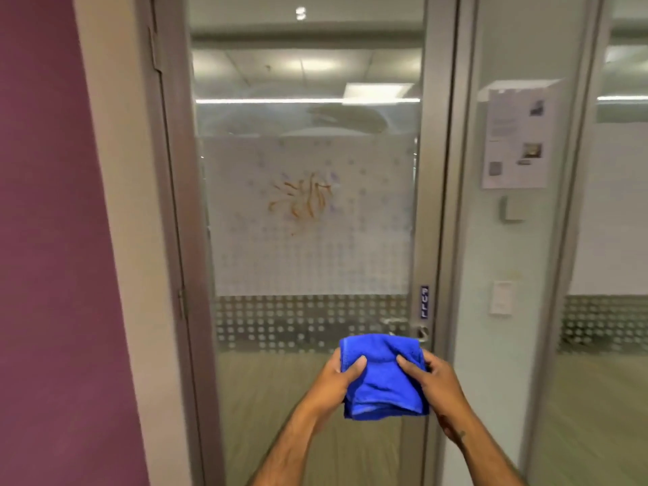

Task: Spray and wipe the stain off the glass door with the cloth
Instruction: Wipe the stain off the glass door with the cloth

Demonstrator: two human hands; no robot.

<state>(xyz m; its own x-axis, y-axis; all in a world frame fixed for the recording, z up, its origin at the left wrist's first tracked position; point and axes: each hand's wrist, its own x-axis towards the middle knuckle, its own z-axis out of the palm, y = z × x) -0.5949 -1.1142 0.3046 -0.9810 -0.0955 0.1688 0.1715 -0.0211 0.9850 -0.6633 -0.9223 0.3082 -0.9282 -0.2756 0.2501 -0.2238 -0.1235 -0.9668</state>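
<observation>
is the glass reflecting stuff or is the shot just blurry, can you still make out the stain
Head view: both. The glass door mirrors ceiling lights near its top, the frame is slightly soft and its edges bow, yet the orange stain stays readable.

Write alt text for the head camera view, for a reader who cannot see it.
Both hands, left hand and right hand, hold a folded blue cloth low in front of a closed glass door. An orange streaky stain marks the frosted, dotted band of the glass, well above the cloth. A paper notice hangs on the panel to the right.
</observation>
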